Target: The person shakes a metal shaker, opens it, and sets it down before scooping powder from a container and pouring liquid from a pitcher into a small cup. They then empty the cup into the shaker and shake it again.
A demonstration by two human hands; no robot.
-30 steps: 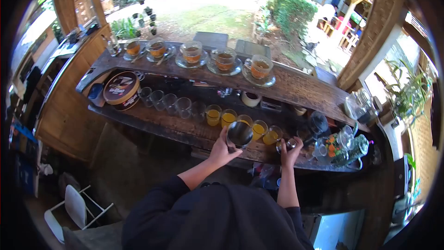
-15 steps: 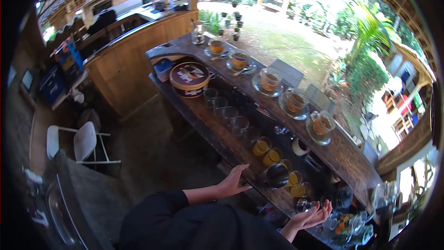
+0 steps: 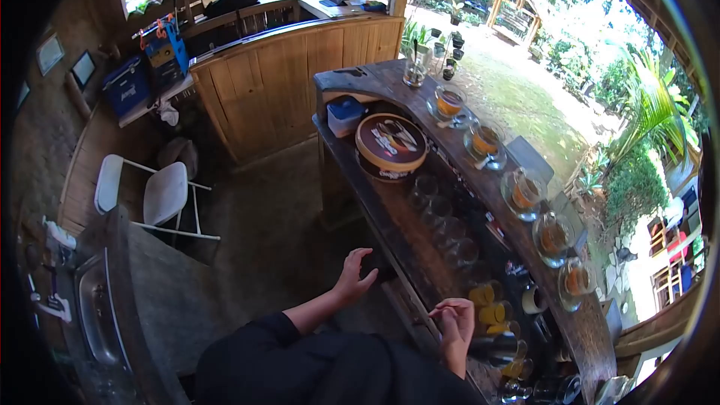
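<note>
My left hand (image 3: 354, 277) is in the air just off the counter's near edge, its fingers spread and holding nothing. Loosely bent fingers and a thumb show on my right hand (image 3: 454, 322), which hovers over the counter edge with no object visible in it. Just right of that hand stand several glasses of yellow liquid (image 3: 493, 313) and a dark metal cup (image 3: 501, 348). A row of clear glasses (image 3: 448, 231) continues farther along the dark wooden counter (image 3: 382, 214). Neither hand appears to touch a glass.
A round brown tub (image 3: 390, 142) and a blue-lidded container (image 3: 345, 115) occupy the counter's far end. Glass cups of amber drink (image 3: 523, 193) on saucers line the raised ledge. At left are a white folding chair (image 3: 166, 193) and a sink (image 3: 101, 322).
The view has swung left, shifting the counter rightward in the picture. My right hand has drawn toward my left hand, its upturned palm turning inward and its fingers bending.
</note>
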